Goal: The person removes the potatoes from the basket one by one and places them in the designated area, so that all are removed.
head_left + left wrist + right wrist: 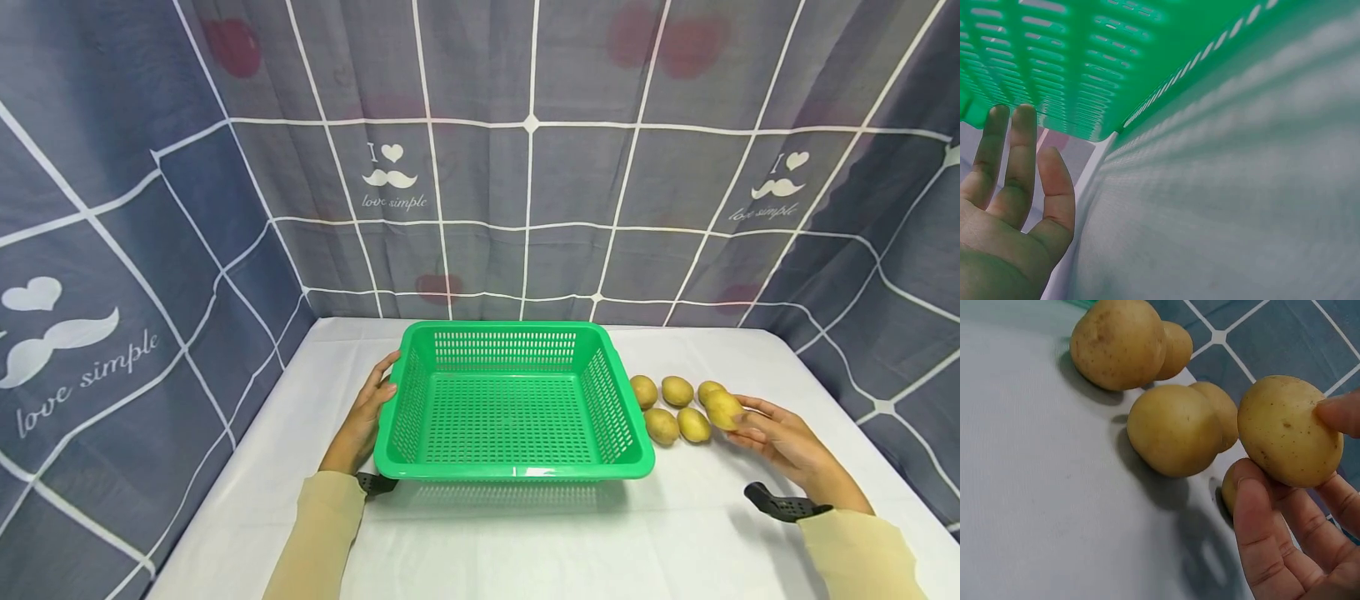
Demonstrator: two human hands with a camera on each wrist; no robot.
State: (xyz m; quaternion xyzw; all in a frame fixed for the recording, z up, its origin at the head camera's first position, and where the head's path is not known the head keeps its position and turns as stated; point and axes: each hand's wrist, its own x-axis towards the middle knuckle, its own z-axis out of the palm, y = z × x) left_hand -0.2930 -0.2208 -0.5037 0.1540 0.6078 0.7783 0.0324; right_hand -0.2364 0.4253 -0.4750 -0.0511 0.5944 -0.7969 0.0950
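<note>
A green plastic basket with slotted walls stands on the white table, nothing inside it. At its left side is my left hand. The fingertips touch the slotted wall below the rim in the left wrist view, the fingers fairly straight. On the right, my right hand pinches a yellow potato between thumb and fingers. It is held up over the table, close to several other potatoes that lie in two loose rows against the basket's right side. One of these sits nearest the held one in the right wrist view.
A white cloth covers the table. Grey-blue checked curtains with white lines close in the back and both sides. A black strap circles the right wrist, another the left.
</note>
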